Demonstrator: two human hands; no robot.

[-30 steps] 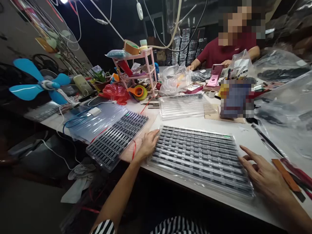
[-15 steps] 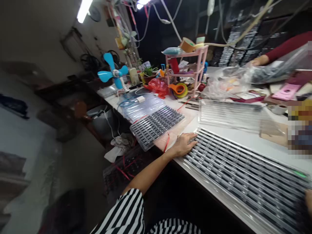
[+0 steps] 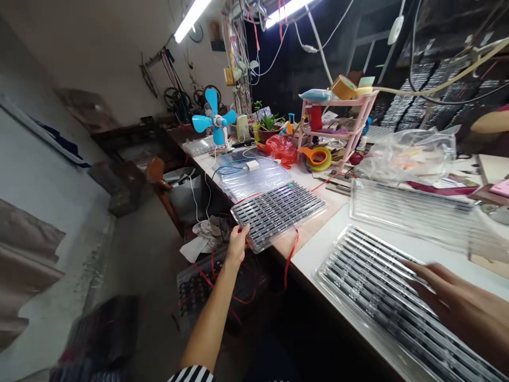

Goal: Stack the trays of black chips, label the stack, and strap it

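In the head view, the left hand (image 3: 237,246) is clamped on the left tray (image 3: 278,212), thumb over its near left edge. This tray is clear plastic filled with rows of dark strips and has a small green mark at its far edge. It lies on the left part of the desk (image 3: 318,244), its near corner jutting past the desk's edge. The right hand (image 3: 457,302), blurred, is over the right tray (image 3: 366,286) with its fingers stretched out and apart; whether they touch it, I cannot tell. The right tray also holds rows of dark strips, lies along the near edge of the desk and runs out of view at the near right.

A red ribbon (image 3: 292,254) hangs over the desk's edge between the two trays. Beyond the right tray lies a clear tray (image 3: 409,207), with a plastic bag (image 3: 409,154) farther back. Beyond the left tray are clear sheets (image 3: 258,183), with a white box (image 3: 252,166) on top. Farther off stand a blue fan (image 3: 217,119), left, and a pink rack (image 3: 338,130), right, with a red bag (image 3: 280,148) between them.
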